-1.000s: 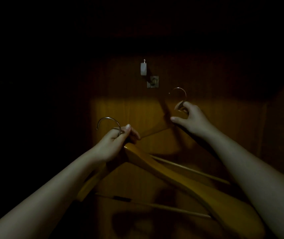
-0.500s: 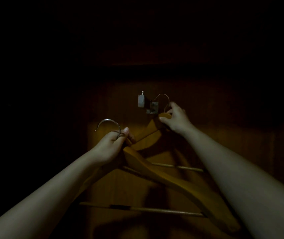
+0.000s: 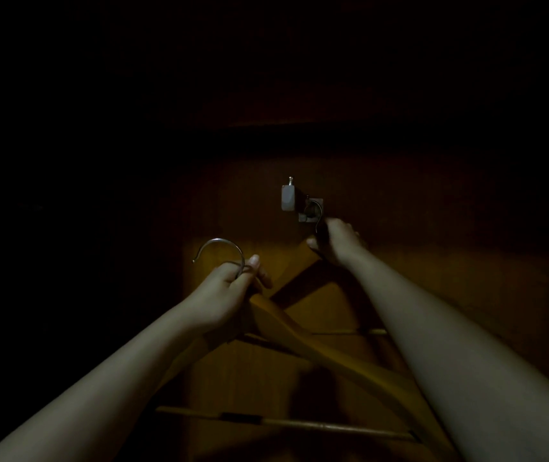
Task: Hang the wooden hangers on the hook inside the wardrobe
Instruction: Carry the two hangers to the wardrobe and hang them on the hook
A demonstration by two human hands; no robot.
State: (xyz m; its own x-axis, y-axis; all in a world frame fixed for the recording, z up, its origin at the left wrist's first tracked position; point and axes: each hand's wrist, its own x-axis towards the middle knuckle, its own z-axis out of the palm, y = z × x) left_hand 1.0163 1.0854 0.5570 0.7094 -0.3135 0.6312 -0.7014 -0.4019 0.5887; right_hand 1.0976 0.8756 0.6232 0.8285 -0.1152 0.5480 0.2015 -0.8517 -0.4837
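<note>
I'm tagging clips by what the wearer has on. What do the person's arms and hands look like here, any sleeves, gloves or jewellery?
The left forearm and right forearm are bare to the frame's edge; no sleeves show. The left hand and right hand wear no gloves. No watch, bracelet or ring is visible, though the light is dim.

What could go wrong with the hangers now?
The wardrobe is dark, so the right hand could let go before the far hanger truly catches the small wall hook, and it would drop. The near hanger in the left hand crosses in front and might knock it loose.
</note>
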